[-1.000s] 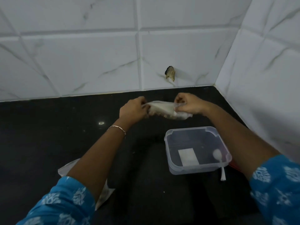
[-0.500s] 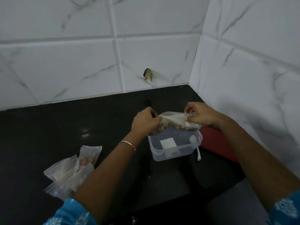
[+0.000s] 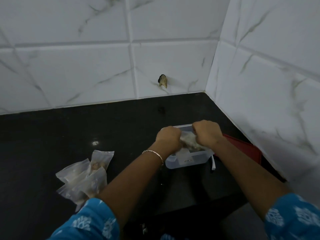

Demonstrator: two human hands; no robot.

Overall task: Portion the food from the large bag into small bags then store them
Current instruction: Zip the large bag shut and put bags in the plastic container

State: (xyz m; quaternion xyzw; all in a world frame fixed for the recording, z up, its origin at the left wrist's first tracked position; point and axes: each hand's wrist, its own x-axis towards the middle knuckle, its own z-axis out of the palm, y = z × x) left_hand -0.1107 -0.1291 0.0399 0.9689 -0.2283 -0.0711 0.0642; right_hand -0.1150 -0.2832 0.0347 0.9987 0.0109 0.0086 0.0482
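Observation:
A small clear bag of food point(image 3: 190, 142) sits between my two hands, low inside the clear plastic container point(image 3: 187, 161) on the black counter. My left hand point(image 3: 168, 138) grips the bag's left end and my right hand point(image 3: 206, 133) grips its right end. Both fists are closed on the plastic. Much of the bag is hidden by my hands. A pile of filled small clear bags point(image 3: 84, 177) lies on the counter to the left, beside my left forearm.
A red lid or board point(image 3: 245, 149) lies right of the container, against the tiled side wall point(image 3: 268, 101). A white strip point(image 3: 213, 163) hangs at the container's right corner. The tiled back wall has a chipped hole point(image 3: 162, 81). The counter's front edge point(image 3: 199, 207) runs under my arms.
My hands have brought the small bag from mid-air down into the container, closer together. The view has shifted, so the pile of bags on the left shows more fully.

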